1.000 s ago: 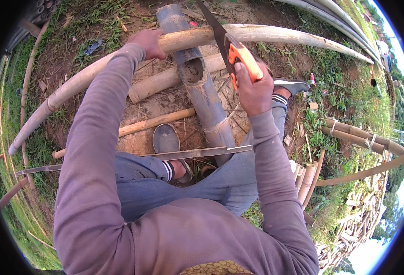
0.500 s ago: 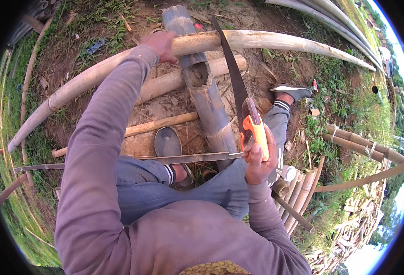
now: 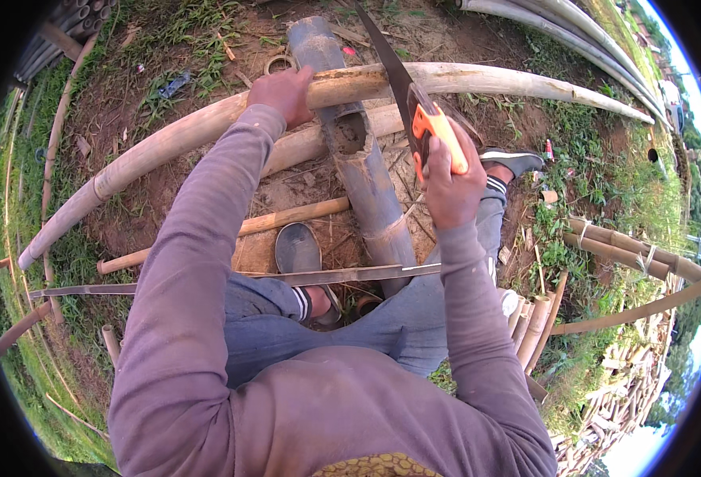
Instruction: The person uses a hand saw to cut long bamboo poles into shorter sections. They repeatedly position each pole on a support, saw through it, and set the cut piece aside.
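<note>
A long pale bamboo pole [image 3: 175, 135] lies crosswise over a thick grey bamboo trunk [image 3: 378, 199] that has a notch cut in its top. My left hand [image 3: 284, 97] grips the pole just left of the trunk, its fingers wrapped over the far side. In my right hand [image 3: 454, 179] is a handsaw [image 3: 394, 67], held by its orange and dark handle. The blade stands across the pole to the right of the trunk and points away from me. Whether its teeth touch the pole I cannot tell.
Another bamboo piece [image 3: 299, 151] lies under the trunk, and a thinner stick [image 3: 295, 216] is nearer my foot. A flat bamboo strip [image 3: 342, 275] crosses over my legs. Bundled bamboo [image 3: 629, 250] and short cut pieces [image 3: 535, 326] are at the right; long poles [image 3: 557, 28] lie far right.
My right hand has pushed the saw forward, away from me, so its handle is now close to the pole. My left hand still holds the pole, which has shifted slightly nearer.
</note>
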Tool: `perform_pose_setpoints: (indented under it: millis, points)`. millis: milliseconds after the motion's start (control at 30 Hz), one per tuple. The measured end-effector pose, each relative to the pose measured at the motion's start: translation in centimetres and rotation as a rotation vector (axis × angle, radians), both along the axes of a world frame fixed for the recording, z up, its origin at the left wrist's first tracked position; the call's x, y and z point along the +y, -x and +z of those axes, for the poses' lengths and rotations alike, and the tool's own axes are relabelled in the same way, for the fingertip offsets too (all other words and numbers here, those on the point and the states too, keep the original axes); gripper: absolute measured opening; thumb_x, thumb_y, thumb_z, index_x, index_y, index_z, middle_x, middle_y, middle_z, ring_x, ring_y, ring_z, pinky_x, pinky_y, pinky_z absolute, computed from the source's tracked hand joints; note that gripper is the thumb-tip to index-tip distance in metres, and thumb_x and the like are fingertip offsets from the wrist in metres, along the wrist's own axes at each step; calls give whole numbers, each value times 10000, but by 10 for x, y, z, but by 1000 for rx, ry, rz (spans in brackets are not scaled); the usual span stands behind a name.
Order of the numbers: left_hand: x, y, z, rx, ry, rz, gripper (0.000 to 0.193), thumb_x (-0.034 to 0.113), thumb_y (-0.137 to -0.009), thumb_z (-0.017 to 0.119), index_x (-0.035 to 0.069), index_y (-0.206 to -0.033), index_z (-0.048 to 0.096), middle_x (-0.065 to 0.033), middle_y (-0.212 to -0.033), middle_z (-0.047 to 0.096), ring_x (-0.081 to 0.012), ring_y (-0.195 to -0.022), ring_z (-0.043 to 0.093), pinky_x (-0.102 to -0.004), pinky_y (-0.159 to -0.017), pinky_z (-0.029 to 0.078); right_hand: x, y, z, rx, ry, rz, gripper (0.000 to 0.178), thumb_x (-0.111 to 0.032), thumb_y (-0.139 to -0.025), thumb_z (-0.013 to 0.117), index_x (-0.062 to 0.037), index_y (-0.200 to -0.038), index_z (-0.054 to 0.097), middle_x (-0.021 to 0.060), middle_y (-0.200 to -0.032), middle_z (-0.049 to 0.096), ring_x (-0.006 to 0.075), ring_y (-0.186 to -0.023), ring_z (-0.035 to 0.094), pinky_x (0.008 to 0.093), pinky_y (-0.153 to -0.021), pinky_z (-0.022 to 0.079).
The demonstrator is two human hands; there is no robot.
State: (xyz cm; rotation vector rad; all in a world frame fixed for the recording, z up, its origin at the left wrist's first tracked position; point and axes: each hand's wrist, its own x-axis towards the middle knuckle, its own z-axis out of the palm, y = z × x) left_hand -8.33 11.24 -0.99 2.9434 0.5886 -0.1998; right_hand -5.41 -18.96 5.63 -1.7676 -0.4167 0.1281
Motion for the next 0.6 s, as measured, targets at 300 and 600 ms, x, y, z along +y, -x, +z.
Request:
perform_pose_setpoints:
  millis: [300, 600]
  points:
    - [-8, -1, 6, 52, 16, -2, 664, 356, -830, 851, 151, -1390, 559, -101, -1329, 708, -346, -1218, 710, -498, -1034, 573, -82, 57, -12, -39, 18, 10, 464, -197, -1077, 682, 113, -1414, 607, 166, -1213, 732, 181, -979, 723, 337, -845, 596]
    - [0, 5, 4, -18, -27, -23, 619, 397, -848, 871, 150, -1340, 591, -127, -1239, 737, -331, -1172, 735, -468, -994, 594, -37, 31, -8, -44, 19, -2, 449, -146, -1064, 676, 98, -1433, 603, 171, -1248, 731, 189, -1098, 705, 332, -860, 599]
